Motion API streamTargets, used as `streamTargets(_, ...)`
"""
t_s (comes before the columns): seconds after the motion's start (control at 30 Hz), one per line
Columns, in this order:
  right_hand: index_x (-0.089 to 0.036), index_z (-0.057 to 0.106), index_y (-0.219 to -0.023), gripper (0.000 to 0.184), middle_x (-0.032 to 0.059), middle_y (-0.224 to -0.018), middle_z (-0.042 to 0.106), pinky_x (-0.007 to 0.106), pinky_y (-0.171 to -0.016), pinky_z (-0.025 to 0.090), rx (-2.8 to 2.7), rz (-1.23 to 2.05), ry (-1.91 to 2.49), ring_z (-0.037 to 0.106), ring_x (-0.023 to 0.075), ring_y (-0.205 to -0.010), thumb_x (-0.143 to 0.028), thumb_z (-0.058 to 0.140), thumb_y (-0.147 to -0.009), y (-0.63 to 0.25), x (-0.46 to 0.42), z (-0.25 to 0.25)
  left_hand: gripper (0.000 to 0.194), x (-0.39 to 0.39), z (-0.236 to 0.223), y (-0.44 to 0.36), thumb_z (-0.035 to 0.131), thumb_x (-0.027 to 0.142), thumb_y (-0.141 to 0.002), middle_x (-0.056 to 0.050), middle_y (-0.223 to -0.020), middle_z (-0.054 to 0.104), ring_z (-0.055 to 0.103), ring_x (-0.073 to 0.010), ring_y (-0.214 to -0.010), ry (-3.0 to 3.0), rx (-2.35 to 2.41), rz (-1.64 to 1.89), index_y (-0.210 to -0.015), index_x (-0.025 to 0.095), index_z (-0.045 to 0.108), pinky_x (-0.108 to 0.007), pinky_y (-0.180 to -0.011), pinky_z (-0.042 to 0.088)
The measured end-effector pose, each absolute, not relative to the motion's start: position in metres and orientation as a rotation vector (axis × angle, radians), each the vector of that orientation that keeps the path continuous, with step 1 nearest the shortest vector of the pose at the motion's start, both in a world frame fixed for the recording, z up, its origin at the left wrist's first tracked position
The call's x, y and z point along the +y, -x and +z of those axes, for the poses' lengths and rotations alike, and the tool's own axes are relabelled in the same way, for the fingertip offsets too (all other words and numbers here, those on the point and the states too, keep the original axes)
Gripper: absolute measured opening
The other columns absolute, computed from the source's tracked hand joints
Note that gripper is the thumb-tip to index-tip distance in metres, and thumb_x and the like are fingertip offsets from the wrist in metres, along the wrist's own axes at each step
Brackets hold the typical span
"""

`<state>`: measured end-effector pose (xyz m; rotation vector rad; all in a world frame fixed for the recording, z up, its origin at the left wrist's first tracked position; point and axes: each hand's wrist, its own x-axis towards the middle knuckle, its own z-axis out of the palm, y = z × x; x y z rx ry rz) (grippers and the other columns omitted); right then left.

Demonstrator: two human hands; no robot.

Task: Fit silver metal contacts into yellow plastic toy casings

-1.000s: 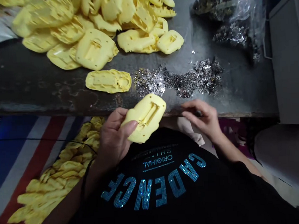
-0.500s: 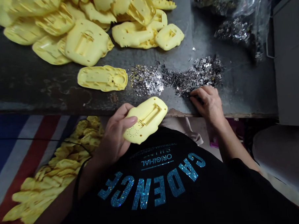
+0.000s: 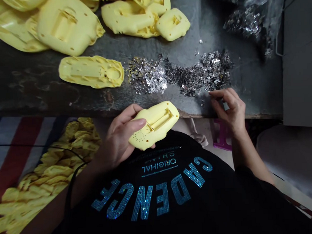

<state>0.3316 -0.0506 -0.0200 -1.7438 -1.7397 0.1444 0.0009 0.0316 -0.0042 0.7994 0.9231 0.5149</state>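
Observation:
My left hand [image 3: 123, 135] grips a yellow plastic shell [image 3: 160, 122], thumb on top and fingers underneath. The shell is tilted, its battery slot, screw holes and cluster of small speaker holes facing up. My right hand [image 3: 233, 106] is over the table's front edge, with thumb and index fingertips close together and the other fingers curled. Whatever those fingertips hold is too small to make out. Just beyond them lies a heap of small shiny metal battery contacts [image 3: 190, 75], joined on its left by a brighter heap of metal contacts [image 3: 147, 76].
Another yellow shell [image 3: 89, 72] lies inside-up on the dark table [image 3: 41, 101]. More yellow shells [image 3: 69, 26] are piled at the back left. A plastic bag [image 3: 257, 19] of metal pieces stands back right. Below the table, at left, is a heap of yellow parts [image 3: 57, 162].
My right hand has drawn back from the front of the metal heap and moved right. The left hand still holds the shell, shifted slightly right. The camera view has shifted.

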Motion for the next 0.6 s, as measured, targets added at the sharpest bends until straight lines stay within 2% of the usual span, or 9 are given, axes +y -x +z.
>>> streamTargets(0.23,-0.026,0.081,-0.109,0.012,0.0051,-0.098,0.075,0.043,-0.087,0.053,-1.75,0.207,1.845,0.069,0.0258,-0.096,-0.031,0.074,-0.1,-0.33,-0.05,-0.029,0.033,0.033,-0.005,-0.003,0.079,0.04,-0.084,-0.002,-0.09,0.076,0.073,-0.0194,-0.058,-0.795,0.912,0.549,-0.098,0.02,0.058,-0.029,-0.04,0.062)
streamTargets(0.43,-0.025,0.08,-0.101,0.013,0.0045,-0.093,0.074,0.04,-0.084,0.049,-1.89,0.157,1.826,0.066,0.0242,-0.089,-0.031,0.069,-0.103,-0.333,-0.042,-0.029,0.038,0.033,-0.005,-0.005,0.079,0.046,-0.079,0.0,-0.074,0.074,0.07,-0.0222,-0.047,-0.818,0.941,0.528,-0.096,0.022,0.056,-0.031,-0.034,0.057)
streamTargets(0.6,-0.024,0.077,-0.097,0.017,0.0039,-0.092,0.073,0.041,-0.085,0.049,-1.922,0.055,1.89,0.066,0.0248,-0.089,-0.04,0.074,-0.102,-0.334,-0.047,-0.028,0.035,0.032,-0.002,-0.007,0.078,0.044,-0.082,0.001,-0.072,0.074,0.069,-0.021,-0.045,-0.828,0.969,0.527,-0.097,0.022,0.056,-0.029,-0.035,0.056)
